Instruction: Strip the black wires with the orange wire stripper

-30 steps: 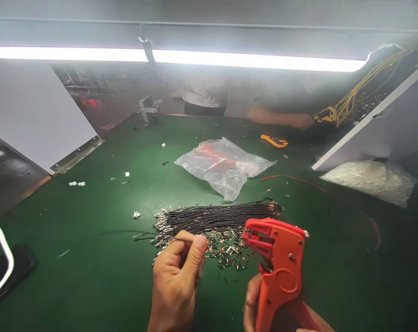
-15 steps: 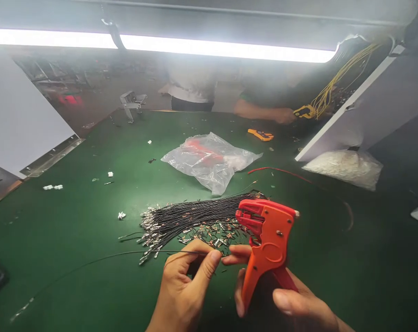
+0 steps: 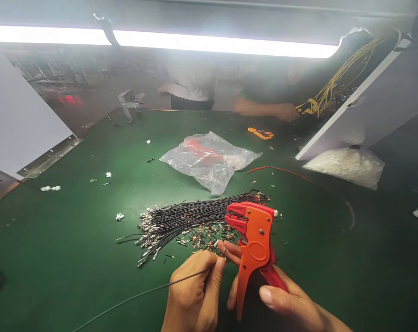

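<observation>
Between the thumb and fingers of my left hand [image 3: 198, 290] a thin black wire [image 3: 136, 295] is pinched, trailing down to the lower left. My right hand [image 3: 281, 295] holds a red and orange wire stripper [image 3: 257, 249] by its handles, jaws pointing left. Its extended fingertips lie close to the wire end by my left thumb. Behind both hands lies a bundle of black wires [image 3: 195, 210] with metal terminals at the left ends. Small black and copper-coloured offcuts [image 3: 204, 237] are scattered in front of the bundle.
A clear plastic bag [image 3: 211, 161] with red contents lies mid-table. Beyond it is a yellow-orange tool [image 3: 260, 133]. A red wire [image 3: 299, 175] curves at right, near a bag of pale parts [image 3: 345, 167]. Across the table, a person's hand [image 3: 287, 112] holds a yellow tool.
My left hand has moved slightly right, and the wire's tail now slopes down more steeply. My right hand has shifted left with the stripper, which is more upright.
</observation>
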Motion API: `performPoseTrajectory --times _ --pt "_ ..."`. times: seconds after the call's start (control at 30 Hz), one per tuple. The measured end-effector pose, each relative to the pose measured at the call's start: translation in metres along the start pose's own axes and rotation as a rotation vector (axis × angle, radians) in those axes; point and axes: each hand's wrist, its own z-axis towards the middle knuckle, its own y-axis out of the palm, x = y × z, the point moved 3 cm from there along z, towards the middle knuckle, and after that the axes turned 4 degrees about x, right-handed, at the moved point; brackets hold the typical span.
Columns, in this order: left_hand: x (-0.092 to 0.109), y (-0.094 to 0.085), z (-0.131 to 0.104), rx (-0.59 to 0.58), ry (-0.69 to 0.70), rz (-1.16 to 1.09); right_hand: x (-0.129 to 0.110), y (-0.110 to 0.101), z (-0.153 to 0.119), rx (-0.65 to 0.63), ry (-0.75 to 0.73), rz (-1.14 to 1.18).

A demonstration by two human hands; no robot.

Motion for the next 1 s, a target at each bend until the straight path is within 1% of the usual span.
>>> performPoseTrajectory --times 0.1,0.2,0.27,0.3,0.4,0.47,0.53,0.6,0.63,0.7,0.77,0.83,0.9,0.93,1.0 --pt "0.0 0.001 -0.005 0.041 0.114 0.056 0.002 -0.005 0.001 0.007 0.026 0.012" --pt "0.002 0.0 -0.008 0.112 0.234 0.122 0.001 -0.016 0.004 0.1 -0.01 -0.032" --pt "0.002 -0.002 -0.008 0.135 0.267 0.134 0.0 -0.02 0.005 0.132 -0.04 -0.012" --pt "0.003 -0.004 -0.007 0.137 0.262 0.123 -0.001 -0.019 0.005 0.122 -0.045 0.013" --pt "0.003 -0.007 -0.002 0.151 0.182 0.058 -0.001 -0.014 0.004 0.09 -0.06 0.097" --pt "0.004 -0.009 -0.001 0.185 0.111 0.006 -0.001 -0.009 0.003 0.065 -0.059 0.162" --pt "0.005 -0.01 -0.001 0.236 0.032 -0.07 0.0 -0.004 0.004 0.02 -0.033 0.261" --pt "0.003 -0.012 0.0 0.269 -0.082 -0.186 -0.001 -0.001 0.005 -0.037 0.015 0.323" --pt "0.001 -0.013 0.001 0.266 -0.15 -0.261 -0.002 0.001 0.007 -0.067 0.043 0.327" --pt "-0.004 -0.015 0.004 0.225 -0.275 -0.416 -0.005 0.005 0.011 -0.12 0.094 0.29" --pt "-0.009 -0.018 0.009 0.19 -0.356 -0.529 -0.008 0.009 0.017 -0.159 0.125 0.248" --pt "-0.012 -0.023 0.013 0.188 -0.385 -0.564 -0.01 0.013 0.022 -0.177 0.132 0.23" --pt "-0.013 -0.026 0.014 0.204 -0.367 -0.523 -0.01 0.017 0.026 -0.183 0.131 0.223" --pt "-0.011 -0.027 0.013 0.2 -0.324 -0.469 -0.01 0.019 0.026 -0.182 0.131 0.223" --pt "-0.005 -0.025 0.009 0.213 -0.197 -0.313 -0.006 0.02 0.024 -0.17 0.128 0.231"
